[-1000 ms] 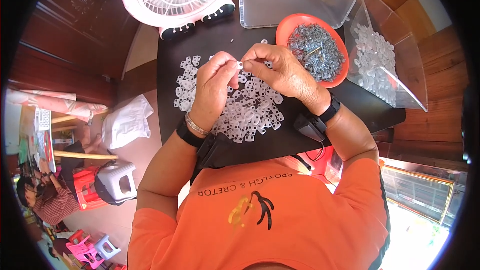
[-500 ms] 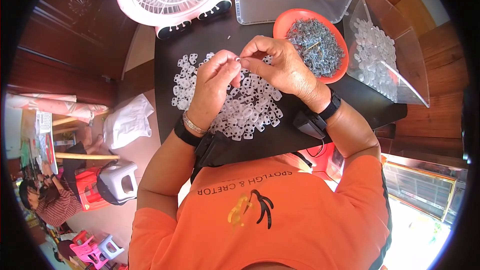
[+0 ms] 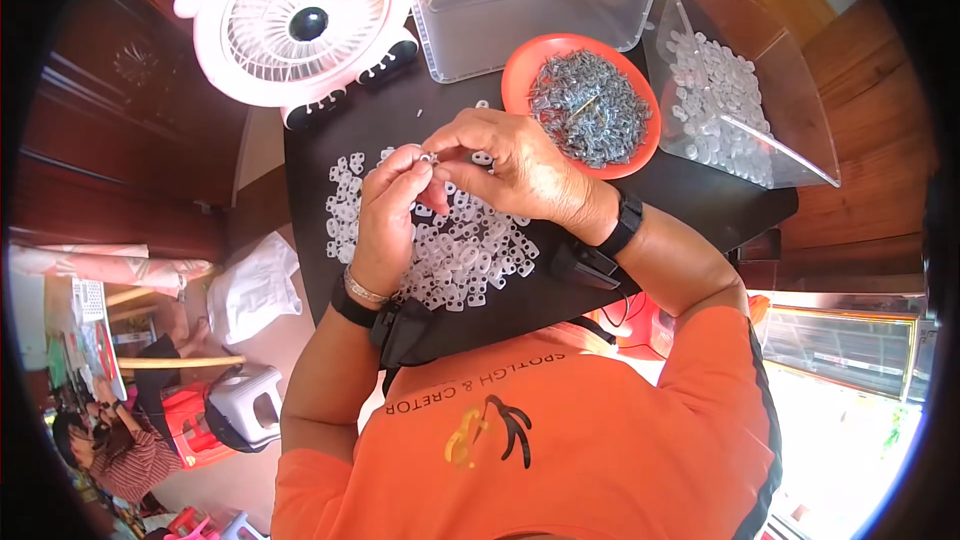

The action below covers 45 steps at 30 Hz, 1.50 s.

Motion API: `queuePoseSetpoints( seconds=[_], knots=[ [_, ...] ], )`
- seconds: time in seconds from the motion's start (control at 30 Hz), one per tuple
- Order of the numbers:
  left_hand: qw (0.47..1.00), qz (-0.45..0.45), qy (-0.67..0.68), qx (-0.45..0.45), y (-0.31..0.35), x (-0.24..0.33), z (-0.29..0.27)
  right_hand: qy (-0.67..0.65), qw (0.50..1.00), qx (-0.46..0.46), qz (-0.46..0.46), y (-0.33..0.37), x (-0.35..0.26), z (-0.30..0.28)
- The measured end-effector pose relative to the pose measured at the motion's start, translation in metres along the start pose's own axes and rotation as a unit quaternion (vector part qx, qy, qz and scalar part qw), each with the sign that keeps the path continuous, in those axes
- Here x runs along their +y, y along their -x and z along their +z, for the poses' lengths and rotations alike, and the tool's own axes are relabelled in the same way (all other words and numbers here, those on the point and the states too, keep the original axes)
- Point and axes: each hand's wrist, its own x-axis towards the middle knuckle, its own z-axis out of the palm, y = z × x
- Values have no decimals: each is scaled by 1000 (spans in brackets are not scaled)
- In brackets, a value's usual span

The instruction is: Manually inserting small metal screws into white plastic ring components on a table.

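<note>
Over the black table, my left hand (image 3: 388,225) holds a small white plastic piece (image 3: 428,158) between thumb and forefinger. My right hand (image 3: 515,168) meets it from the right, its thumb and forefinger pinched at the same piece. The fingertips partly cover the piece, and whether my right hand also holds something tiny cannot be made out. Below and around both hands lies a loose heap of white plastic pieces with holes (image 3: 465,265). Just beyond my right hand, an orange-red plate (image 3: 517,75) bears a mound of small grey metal parts (image 3: 590,105).
A white and pink fan (image 3: 310,25) stands at the far left of the table (image 3: 690,205). Behind the plate is a clear plastic box (image 3: 480,60); at the right, a clear bin (image 3: 800,155) holds translucent round pieces (image 3: 720,100). Another person (image 3: 125,450) sits far left, near stools (image 3: 245,405).
The view has shifted, so the table things sit lower and further left. Both hands stay together at the fingertips, and the white piece between them shows more plainly.
</note>
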Motion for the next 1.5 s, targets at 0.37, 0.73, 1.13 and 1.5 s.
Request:
queuePoseSetpoints(
  seconds=[0.37, 0.73, 1.13, 1.5],
  knots=[
    [1000, -2, -5, 0, -2, 1, -1, 42, 997, -37, -50, -5, -3, -14],
    [999, 28, -9, 45, 1, 4, -1, 475, 868, -62, 130, -5, 41, -66],
    [999, 28, -31, 31, 1, 4, -1, 464, 870, -93, 140, -1, 60, -67],
    [998, 39, -25, 49, 0, 2, -1, 474, 868, -34, 144, -5, 50, -66]
  ],
)
